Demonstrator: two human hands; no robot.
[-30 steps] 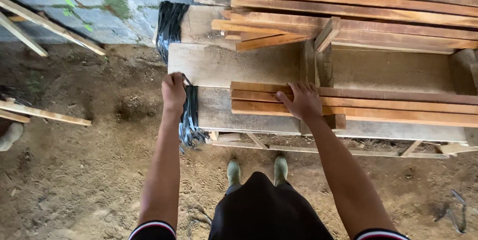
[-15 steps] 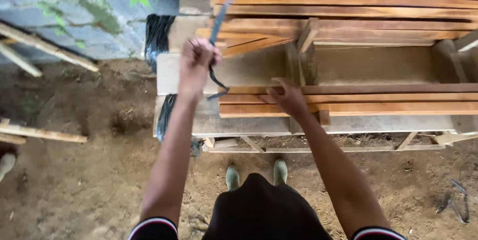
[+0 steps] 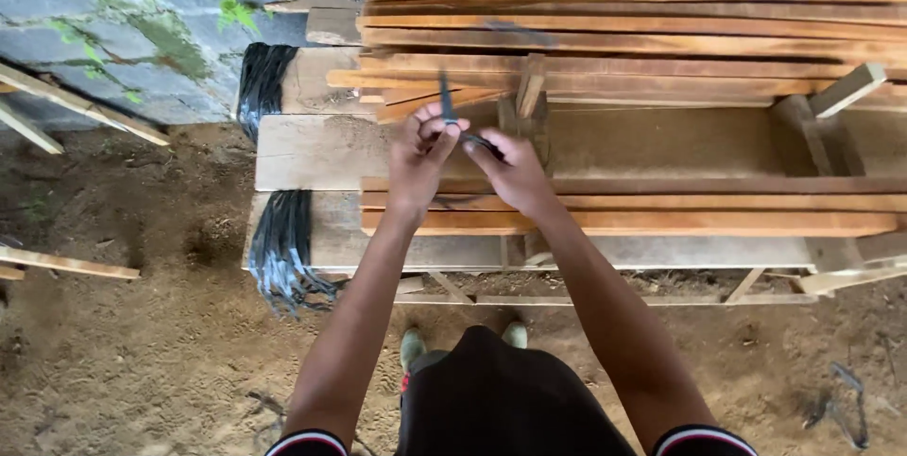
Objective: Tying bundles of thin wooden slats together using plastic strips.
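My left hand [image 3: 420, 158] and my right hand [image 3: 513, 171] meet above a low wooden bench [image 3: 312, 149], both pinching one thin dark strap [image 3: 447, 108]. The strap sticks up from my left fingers and runs across to my right fingers. Under the hands lie a few long thin wooden slats [image 3: 661, 210] on the bench. A bundle of the same dark straps [image 3: 283, 248] hangs over the bench's left end.
A big stack of long wooden slats [image 3: 642, 12] fills the far side. A second strap bundle [image 3: 260, 83] hangs at the back left. A stone wall [image 3: 123, 31], loose sticks [image 3: 66, 262] and a dirt floor [image 3: 142, 361] lie to the left. My shoes [image 3: 413, 347] stand below the bench.
My left hand pulled one strap from the hanging bundle, lifted it high, then lowered it. My right hand left the slats and took hold of the strap too.
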